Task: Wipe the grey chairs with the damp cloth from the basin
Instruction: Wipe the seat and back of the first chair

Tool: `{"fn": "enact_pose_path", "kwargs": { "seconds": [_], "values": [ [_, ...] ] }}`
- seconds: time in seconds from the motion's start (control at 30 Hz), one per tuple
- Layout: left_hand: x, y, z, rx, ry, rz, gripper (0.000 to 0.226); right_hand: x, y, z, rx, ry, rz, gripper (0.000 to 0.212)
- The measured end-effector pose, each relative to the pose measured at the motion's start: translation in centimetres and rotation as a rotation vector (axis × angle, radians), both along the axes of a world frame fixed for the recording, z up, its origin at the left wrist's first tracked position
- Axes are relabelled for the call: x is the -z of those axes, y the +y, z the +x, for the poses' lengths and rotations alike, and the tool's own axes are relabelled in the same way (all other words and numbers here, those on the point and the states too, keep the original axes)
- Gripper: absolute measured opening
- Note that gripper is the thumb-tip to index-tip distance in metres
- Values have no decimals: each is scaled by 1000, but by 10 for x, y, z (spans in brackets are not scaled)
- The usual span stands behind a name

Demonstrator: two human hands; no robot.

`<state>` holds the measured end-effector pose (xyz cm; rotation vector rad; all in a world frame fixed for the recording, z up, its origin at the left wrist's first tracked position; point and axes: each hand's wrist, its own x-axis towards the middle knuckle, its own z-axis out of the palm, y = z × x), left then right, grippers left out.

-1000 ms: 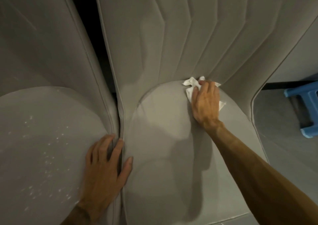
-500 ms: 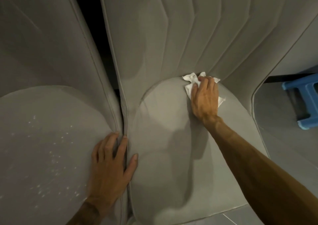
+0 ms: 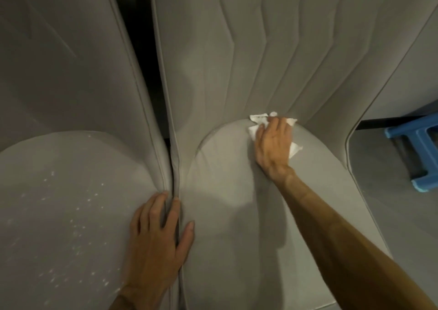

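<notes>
Two grey upholstered chairs stand side by side. My right hand [image 3: 272, 141] presses a crumpled white cloth [image 3: 258, 120] flat against the back of the right chair's seat [image 3: 232, 215], where the seat meets the quilted backrest [image 3: 237, 49]. Most of the cloth is hidden under my palm. My left hand [image 3: 158, 236] rests with straight fingers on the touching edges of the two seats, fingertips in the seam. The left chair's seat [image 3: 59, 203] carries many small pale specks.
A blue plastic stool [image 3: 422, 151] stands on the grey floor to the right of the right chair. A dark gap [image 3: 144, 60] runs between the two backrests. No basin is in view.
My right hand with the cloth has barely shifted along the back of the seat. My left hand stays on the seam. The view has drifted slightly.
</notes>
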<state>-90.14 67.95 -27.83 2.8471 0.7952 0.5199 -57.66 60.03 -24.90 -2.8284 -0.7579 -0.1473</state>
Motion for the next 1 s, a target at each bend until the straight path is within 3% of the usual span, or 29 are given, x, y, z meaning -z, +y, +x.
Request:
{"fn": "enact_pose_path", "kwargs": {
  "seconds": [0.13,0.3,0.47,0.6,0.77,0.9,1.0],
  "values": [
    [4,0,0,17,-60,31,55,-1,-9,5,-195,15,40,33],
    [4,-2,-4,8,-56,55,54,-3,-9,2,-52,12,-8,35],
    [2,-1,-5,0,-33,59,53,0,17,-19,-417,13,23,30],
    [2,-2,-7,10,-51,62,50,-1,12,-14,-241,-47,-5,31],
    [-10,-3,-6,-27,37,6,54,1,25,-38,-549,-12,-14,33],
    [-13,-3,-4,-32,59,6,55,-11,11,-14,-252,-31,-22,30],
    [-13,-2,-3,-45,73,2,56,-9,39,-63,-470,18,39,34]
  ]
}}
